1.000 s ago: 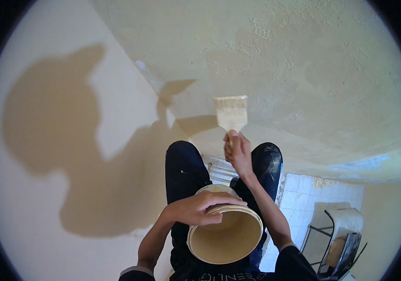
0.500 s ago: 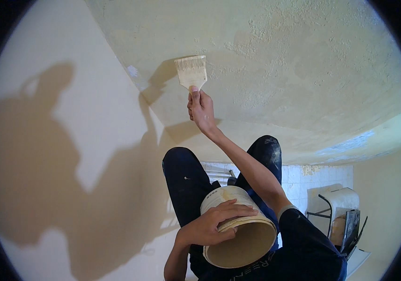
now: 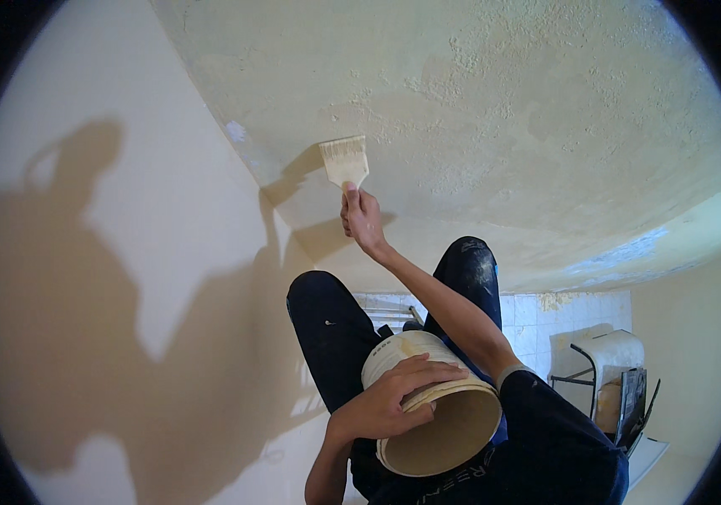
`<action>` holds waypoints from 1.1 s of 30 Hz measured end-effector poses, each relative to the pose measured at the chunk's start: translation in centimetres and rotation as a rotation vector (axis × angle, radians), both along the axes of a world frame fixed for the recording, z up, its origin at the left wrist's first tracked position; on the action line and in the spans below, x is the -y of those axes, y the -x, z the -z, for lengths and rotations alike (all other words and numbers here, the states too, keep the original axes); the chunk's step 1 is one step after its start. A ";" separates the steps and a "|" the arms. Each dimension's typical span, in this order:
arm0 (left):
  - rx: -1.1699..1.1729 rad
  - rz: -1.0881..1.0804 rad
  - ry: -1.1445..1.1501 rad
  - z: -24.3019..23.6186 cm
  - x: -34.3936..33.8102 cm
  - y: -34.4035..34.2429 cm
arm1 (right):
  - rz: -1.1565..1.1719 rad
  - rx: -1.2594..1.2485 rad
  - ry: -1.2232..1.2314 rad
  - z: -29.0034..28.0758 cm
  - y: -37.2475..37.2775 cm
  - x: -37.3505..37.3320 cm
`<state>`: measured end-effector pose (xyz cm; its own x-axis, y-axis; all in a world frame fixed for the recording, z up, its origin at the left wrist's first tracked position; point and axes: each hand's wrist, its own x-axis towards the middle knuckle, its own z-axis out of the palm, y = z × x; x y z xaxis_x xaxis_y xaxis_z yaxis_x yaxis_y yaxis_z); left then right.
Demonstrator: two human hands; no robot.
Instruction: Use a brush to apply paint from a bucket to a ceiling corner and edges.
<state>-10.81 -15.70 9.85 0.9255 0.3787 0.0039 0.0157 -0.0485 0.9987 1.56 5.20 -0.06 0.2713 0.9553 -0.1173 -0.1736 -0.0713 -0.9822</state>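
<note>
My right hand (image 3: 362,220) is closed round the handle of a wide, pale paintbrush (image 3: 343,160), its bristles pointing up. The brush is at the beige, patchy plastered wall (image 3: 512,118), its shadow just left of it; whether it touches, I cannot tell. My left hand (image 3: 390,396) grips the rim of a cylindrical cream bucket (image 3: 453,438), tipped in my lap so its open mouth faces me, with beige coating inside. The bucket lies between my dark-clad thighs, below my bent knees (image 3: 318,299).
A smooth cream wall (image 3: 82,84) bearing my large shadow meets the patchy one at a corner on the left. Below are pale floor tiles (image 3: 529,311), metal rungs between my knees, and at lower right a metal-framed chair or small table (image 3: 609,349) with dark flat items on it.
My right hand and brush moved up and left along the patchy wall, then slightly down. The bucket and my left hand shifted right, and my knees spread a little in view.
</note>
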 end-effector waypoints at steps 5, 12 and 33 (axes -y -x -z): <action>0.013 -0.069 -0.001 0.3 0.2 0.4 | 0.011 0.093 -0.301 -0.9 -0.7 -1.1; 0.015 -0.092 0.003 0.1 -0.3 1.1 | -0.102 0.080 -0.096 4.9 -1.2 0.1; 0.073 -0.125 0.035 1.6 -1.1 2.4 | -0.059 0.053 -0.165 5.7 -0.6 0.2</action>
<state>-13.24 -14.57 8.28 0.8688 0.4923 0.0541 -0.0530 -0.0161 0.9985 2.13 4.97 -5.71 0.2162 0.9748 0.0558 -0.1218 0.0836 -0.9890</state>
